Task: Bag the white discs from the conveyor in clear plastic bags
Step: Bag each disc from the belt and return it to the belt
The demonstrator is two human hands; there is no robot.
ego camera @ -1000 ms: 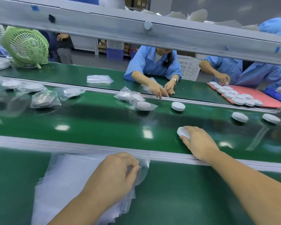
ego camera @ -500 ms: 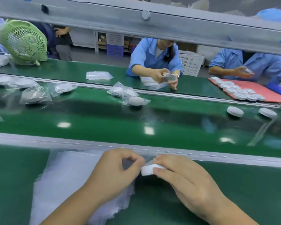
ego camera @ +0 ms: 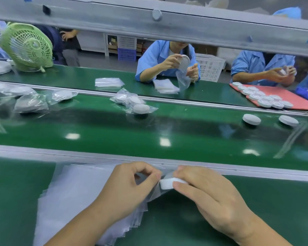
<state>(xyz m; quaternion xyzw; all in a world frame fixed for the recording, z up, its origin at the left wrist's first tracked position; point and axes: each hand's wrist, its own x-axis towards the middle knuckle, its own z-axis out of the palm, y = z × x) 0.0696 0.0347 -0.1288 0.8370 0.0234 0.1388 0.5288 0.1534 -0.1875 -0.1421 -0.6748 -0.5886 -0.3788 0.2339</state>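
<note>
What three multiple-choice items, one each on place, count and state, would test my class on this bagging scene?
1. Where does the stack of bags lie? A in a basket; B on the near table, under the left hand; C on a red mat.
2. How many unbagged discs lie on the belt? A none; B two; C five.
3. What does the right hand hold? A nothing; B a fan; C a white disc at the mouth of a bag.
Key: B, the pile shows beneath that hand; B, two sit at the belt's right; C, its fingers pinch it against the bag.
</note>
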